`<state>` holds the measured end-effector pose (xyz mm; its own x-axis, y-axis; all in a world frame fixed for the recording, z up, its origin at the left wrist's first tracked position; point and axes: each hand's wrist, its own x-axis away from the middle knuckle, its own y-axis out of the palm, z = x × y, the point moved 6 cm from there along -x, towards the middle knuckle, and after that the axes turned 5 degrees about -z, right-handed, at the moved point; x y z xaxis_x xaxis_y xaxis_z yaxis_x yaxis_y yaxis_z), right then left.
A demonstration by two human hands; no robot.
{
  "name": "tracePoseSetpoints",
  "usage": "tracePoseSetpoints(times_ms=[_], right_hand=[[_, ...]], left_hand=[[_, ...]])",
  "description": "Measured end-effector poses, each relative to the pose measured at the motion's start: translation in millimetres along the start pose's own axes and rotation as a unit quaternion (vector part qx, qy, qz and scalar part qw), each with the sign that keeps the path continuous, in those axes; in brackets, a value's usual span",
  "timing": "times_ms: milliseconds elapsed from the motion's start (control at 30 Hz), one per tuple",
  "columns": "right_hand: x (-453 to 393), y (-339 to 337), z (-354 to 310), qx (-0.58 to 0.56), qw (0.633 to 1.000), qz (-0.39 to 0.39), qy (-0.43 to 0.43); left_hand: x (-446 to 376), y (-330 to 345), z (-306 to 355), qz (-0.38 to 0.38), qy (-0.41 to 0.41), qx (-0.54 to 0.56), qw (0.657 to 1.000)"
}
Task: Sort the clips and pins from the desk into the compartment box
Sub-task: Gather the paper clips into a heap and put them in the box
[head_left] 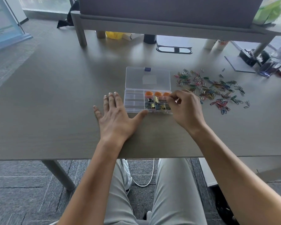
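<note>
Clear compartment box (134, 101), lid open, on desk (55, 103); binder clips (154, 103) and orange items in right-side cells. Left hand (115, 120) flat, fingers spread, thumb touching box front. Right hand (185, 106) curled over right cells, pinching something small, unidentifiable; loose paper clips (211, 90) scattered just right.

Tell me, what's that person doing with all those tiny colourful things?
A person is sorting clips into a clear compartment box on a desk. The right hand pinches something small over the box's right side, where binder clips and orange pieces already sit. The left hand rests flat, thumb against the box. A big scatter of paper clips still waits to the right.
</note>
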<state>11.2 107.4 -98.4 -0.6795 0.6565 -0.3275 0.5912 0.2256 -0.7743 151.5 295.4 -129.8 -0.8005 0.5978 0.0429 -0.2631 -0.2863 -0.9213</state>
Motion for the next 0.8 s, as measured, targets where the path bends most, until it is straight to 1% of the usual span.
tracePoseSetpoints(times_ms=[133,267,367,433,500,600,700,800], right_hand=[[15.3,-25.6,33.1,0.008,0.999,0.009,0.045],[33.6,-57.2,75.0,0.016,0.996,0.012,0.09],[43.4,-82.4,107.2,0.035,0.99,0.02,0.137],[47.3,-95.5,126.4,0.042,0.985,0.018,0.167],[48.0,-102.8,146.5,0.051,0.979,-0.004,0.197],[41.9,-107.7,178.7,0.091,0.966,-0.037,0.239],[26.8,-107.1,204.0,0.111,0.953,-0.055,0.276],[3.1,-103.9,218.1,0.138,0.946,-0.06,0.288]], left_hand=[[9.0,-5.4,36.5,0.036,0.051,0.026,0.998],[14.3,0.1,99.4,0.042,0.129,0.053,0.989],[18.7,13.8,150.4,0.017,0.183,0.065,0.981],[23.6,26.3,181.7,-0.02,0.218,0.083,0.972],[27.6,39.8,208.3,-0.061,0.239,0.11,0.963],[20.7,61.5,235.1,-0.089,0.229,0.102,0.964],[-1.1,81.4,246.2,-0.083,0.18,0.052,0.979],[-25.0,98.1,251.0,-0.08,0.136,0.002,0.987]])
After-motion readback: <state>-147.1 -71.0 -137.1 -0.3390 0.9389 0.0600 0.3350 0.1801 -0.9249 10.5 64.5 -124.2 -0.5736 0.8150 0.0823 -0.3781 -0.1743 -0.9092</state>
